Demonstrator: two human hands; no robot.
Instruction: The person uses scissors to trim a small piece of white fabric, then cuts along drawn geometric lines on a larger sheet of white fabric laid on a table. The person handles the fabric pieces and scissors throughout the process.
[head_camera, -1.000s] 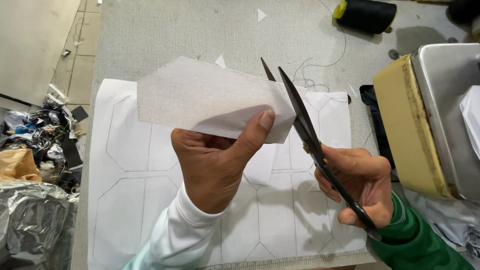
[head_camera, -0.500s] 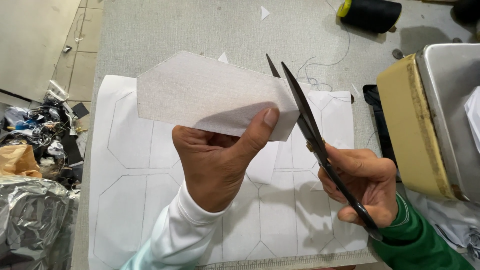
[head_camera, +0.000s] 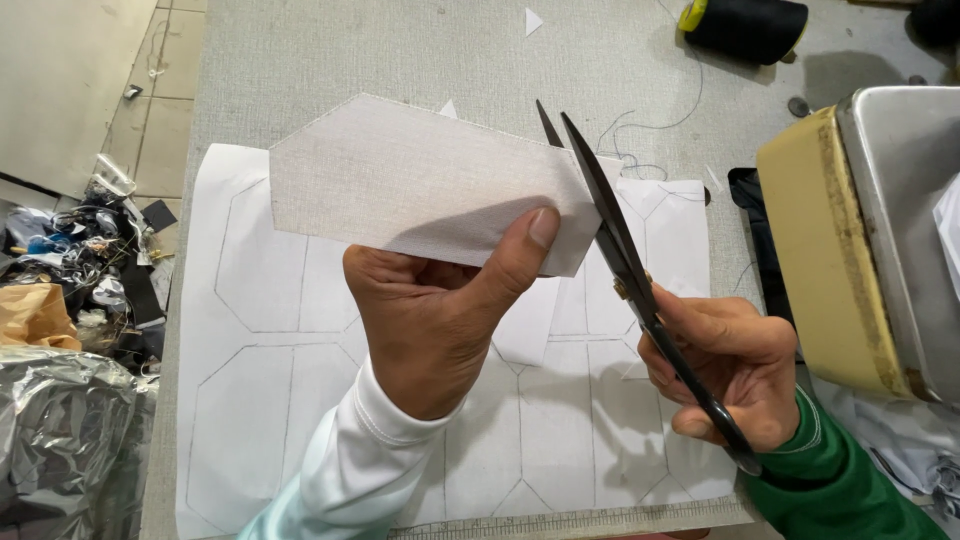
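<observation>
My left hand (head_camera: 435, 315) holds a white fabric piece (head_camera: 420, 185) with angled corners up above the table, thumb pressed on its lower right part. My right hand (head_camera: 725, 365) grips black scissors (head_camera: 625, 265), whose blades are nearly closed along the right edge of the fabric piece. Beneath both hands lies a large white sheet (head_camera: 270, 380) marked with pencilled hexagon-like outlines.
A grey table surface (head_camera: 400, 50) carries a black thread spool (head_camera: 745, 25) at the far right. A metal and yellowish machine part (head_camera: 850, 240) stands at the right. Scraps and a foil bag (head_camera: 60, 420) lie on the floor at the left.
The scissors and fabric piece have shifted very slightly to the right in view; the grip of both hands is the same.
</observation>
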